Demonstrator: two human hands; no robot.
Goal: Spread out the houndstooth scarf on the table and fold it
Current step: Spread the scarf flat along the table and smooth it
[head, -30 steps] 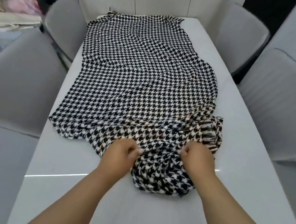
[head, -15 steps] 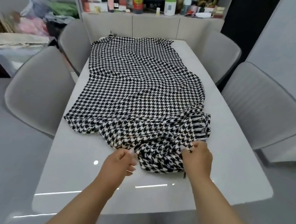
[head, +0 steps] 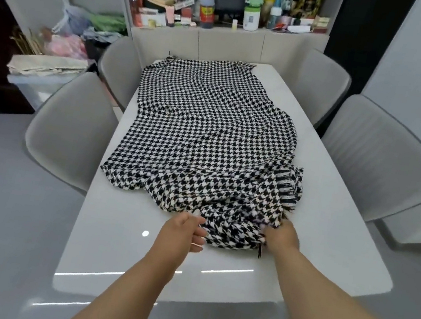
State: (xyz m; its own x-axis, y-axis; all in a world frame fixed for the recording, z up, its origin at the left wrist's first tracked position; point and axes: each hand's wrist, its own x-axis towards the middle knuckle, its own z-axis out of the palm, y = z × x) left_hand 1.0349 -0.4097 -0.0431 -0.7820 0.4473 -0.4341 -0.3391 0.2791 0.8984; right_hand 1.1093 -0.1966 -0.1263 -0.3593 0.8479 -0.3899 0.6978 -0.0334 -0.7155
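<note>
Spreading the bunched near end

The right hand pinches the houndstooth scarf bunched just ahead; the left hand, loosely curled beside it, holds nothing. Pulling both corners apart evenly should flatten it on the table.

Four grey upholstered chairs stand around the desk, two on each side. Behind it a low cabinet carries crowded bottles, among them a dark sauce bottle and a white, green-capped bottle. Bags pile up at far left.
</note>
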